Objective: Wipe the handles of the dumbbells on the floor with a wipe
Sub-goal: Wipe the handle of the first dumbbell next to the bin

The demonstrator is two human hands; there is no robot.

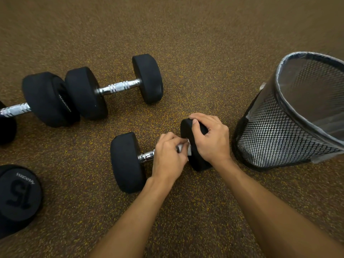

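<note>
A black dumbbell [126, 162] with a chrome handle [147, 156] lies on the floor in front of me. My left hand [168, 157] is wrapped around the right part of that handle, pressing a white wipe [186, 148] against it. Only a small piece of the wipe shows between my fingers. My right hand [209, 138] grips the top of the dumbbell's right head [197, 162]. A second dumbbell [115, 87] lies farther back. A third one [46, 99] lies at the left, its far end cut off.
A black mesh waste bin [290, 116] with a clear liner stands close to the right of my right hand. A dumbbell head marked 15 [18, 194] sits at the lower left edge. The floor [186, 43] is brown speckled rubber.
</note>
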